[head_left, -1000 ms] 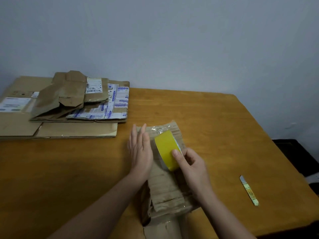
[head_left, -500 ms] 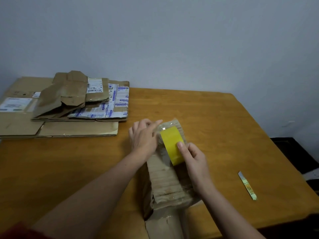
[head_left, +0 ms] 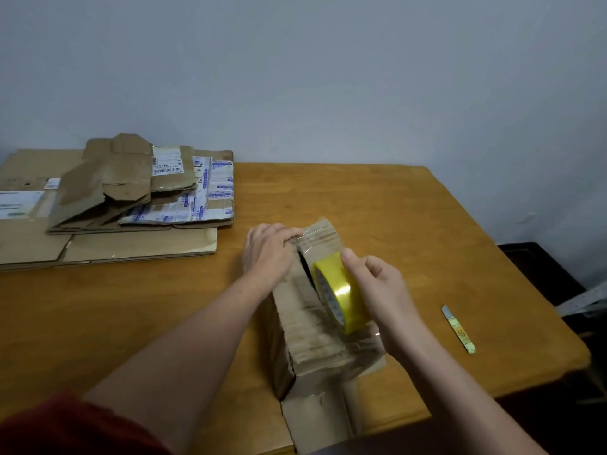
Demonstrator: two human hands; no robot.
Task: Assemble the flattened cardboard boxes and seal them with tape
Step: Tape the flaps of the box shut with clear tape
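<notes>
A worn brown cardboard box [head_left: 312, 326] lies near centre on the orange wooden table [head_left: 427, 224]. The left hand [head_left: 267, 251] curls its fingers, held together, over the box's far end, seemingly pinning clear tape. The right hand [head_left: 381, 290] clamps its fingers on the yellow tape roll [head_left: 341, 290], which stands on the box top. Flattened cardboard boxes [head_left: 131, 198] are stacked far left; a slim utility knife [head_left: 458, 328] lies right.

One tape roll [head_left: 345, 290], one box [head_left: 312, 333], one knife [head_left: 458, 328]
</notes>
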